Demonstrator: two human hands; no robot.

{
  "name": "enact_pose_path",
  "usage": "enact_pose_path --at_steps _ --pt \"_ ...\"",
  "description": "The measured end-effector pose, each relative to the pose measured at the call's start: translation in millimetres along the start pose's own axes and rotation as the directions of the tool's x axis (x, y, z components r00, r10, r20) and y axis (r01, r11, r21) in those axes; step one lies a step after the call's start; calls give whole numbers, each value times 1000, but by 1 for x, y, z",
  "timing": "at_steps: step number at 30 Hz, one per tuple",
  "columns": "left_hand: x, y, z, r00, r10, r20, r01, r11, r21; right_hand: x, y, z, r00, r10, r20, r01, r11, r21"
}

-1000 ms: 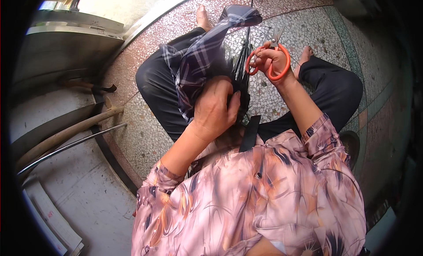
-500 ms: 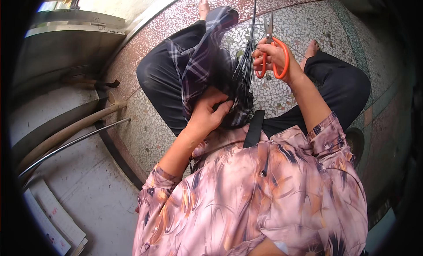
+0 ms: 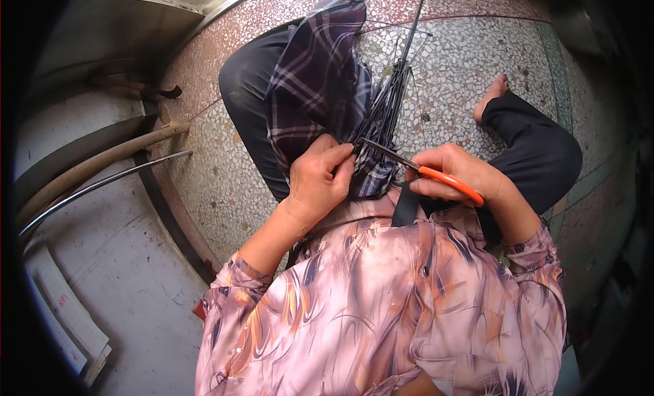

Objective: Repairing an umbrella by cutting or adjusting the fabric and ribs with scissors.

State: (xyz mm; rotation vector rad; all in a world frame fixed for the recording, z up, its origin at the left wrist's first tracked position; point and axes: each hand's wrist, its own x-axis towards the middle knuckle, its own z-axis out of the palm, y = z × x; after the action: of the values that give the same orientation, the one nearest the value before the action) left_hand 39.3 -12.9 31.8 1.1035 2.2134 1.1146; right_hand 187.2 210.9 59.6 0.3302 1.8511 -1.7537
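Note:
Across my lap lies a dark plaid umbrella cloth (image 3: 310, 89), bunched over my left thigh. Beside it the umbrella's bundle of thin black ribs (image 3: 381, 108) runs up along a metal shaft (image 3: 414, 24) toward the far edge. My left hand (image 3: 320, 174) pinches the edge of the cloth near the rib ends. In my right hand (image 3: 453, 174) are scissors with orange handles (image 3: 455, 185). Their blades (image 3: 387, 153) point left, and the tips reach the spot at my left fingertips. Whether they touch cloth or thread is too small to tell.
To the left stand a grey surface (image 3: 129, 239) with papers (image 3: 71, 304), a curved wooden bar (image 3: 102, 161) and a metal rod (image 3: 109, 181). A speckled stone floor (image 3: 463, 75) extends ahead. A black strap (image 3: 407, 206) hangs at my waist.
My right hand has brought the scissors down and left, from upright beside the ribs to my left fingertips. My left hand stays at the cloth. The shaft's far end leans more to the right.

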Motion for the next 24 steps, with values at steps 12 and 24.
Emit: enact_pose_path --at_steps 12,24 --pt "-7 16 -5 997 73 11 -73 984 162 1 1 -6 997 -75 -8 72 975 -208" --pt "-14 28 -5 981 173 86 -193 903 384 23 -45 -43 971 48 235 80 860 -505"
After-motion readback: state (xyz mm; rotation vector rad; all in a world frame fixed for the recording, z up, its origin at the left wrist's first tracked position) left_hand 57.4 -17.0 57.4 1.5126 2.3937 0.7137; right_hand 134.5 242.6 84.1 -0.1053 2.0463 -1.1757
